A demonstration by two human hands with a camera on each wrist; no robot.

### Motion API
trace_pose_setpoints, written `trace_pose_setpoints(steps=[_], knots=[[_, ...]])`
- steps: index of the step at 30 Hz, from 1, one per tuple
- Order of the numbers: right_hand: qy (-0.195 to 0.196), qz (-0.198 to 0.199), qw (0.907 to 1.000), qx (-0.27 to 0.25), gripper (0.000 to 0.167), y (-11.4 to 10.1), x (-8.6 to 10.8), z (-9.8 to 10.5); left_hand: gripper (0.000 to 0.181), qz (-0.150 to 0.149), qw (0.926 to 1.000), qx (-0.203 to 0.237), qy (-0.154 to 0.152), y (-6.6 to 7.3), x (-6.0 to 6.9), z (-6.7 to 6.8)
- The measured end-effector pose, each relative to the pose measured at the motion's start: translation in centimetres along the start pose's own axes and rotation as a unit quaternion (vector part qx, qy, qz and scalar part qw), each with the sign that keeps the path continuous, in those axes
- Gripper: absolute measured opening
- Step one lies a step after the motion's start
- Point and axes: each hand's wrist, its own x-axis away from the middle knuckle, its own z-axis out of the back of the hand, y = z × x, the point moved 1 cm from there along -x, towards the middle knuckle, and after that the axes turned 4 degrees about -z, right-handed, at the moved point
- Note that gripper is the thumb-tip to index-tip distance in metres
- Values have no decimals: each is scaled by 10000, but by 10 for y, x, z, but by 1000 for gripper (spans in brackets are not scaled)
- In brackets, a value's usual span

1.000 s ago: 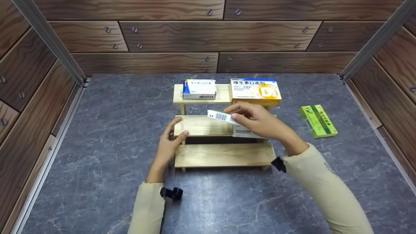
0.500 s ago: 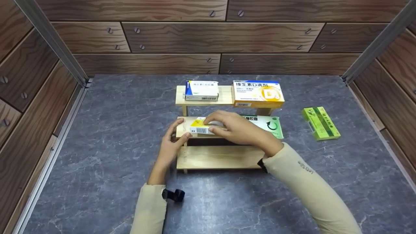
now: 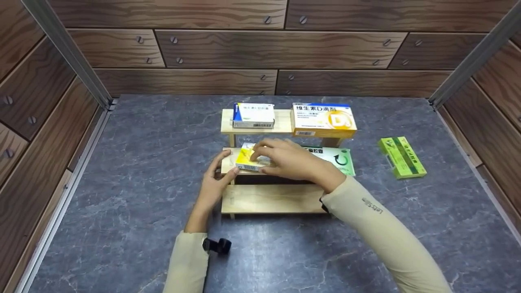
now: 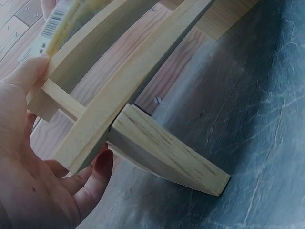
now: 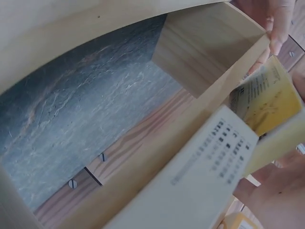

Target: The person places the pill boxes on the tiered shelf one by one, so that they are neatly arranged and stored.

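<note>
My right hand [image 3: 291, 160] holds a yellow-and-white medicine box [image 3: 246, 154] at the left part of the middle tier of a wooden step shelf [image 3: 276, 198]. Its index finger bends over the top and the thumb lies at the front. The box's left end nearly meets my left thumb. My left hand [image 3: 213, 181] grips the left end of that tier; in the left wrist view its fingers [image 4: 97, 179] curl around the wooden side. Right of the yellow box lies a green-and-white box [image 3: 344, 160], partly covered by my right hand; its printed side shows in the right wrist view.
On the top tier lie a blue-and-white box [image 3: 254, 114] at left and a larger white-and-orange box [image 3: 323, 118] at right. A bright green box [image 3: 403, 158] rests on the dark marbled surface [image 3: 134, 183] to the right. Wood-patterned walls surround the surface.
My right hand has brought the yellow-and-white box left and down from in front of the green-and-white box, turning it flatter. My left hand has kept its grip on the shelf.
</note>
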Motion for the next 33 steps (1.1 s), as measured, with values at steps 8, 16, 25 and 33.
trace_pose_setpoints(steps=[8,16,25,33], knots=[[-107,87,9992,368,30,-1,-9,-2,56,-70,9999,62,-115,1,1,1],[-97,235,9993,288,29,2,-12,-9,56,-100,9999,79,-58,1,1,0],[-170,245,9983,504,30,1,-11,-7,56,-127,9999,77,7,-1,1,1],[193,204,9996,-74,31,11,14,13,56,-118,9999,19,9,0,0,1]])
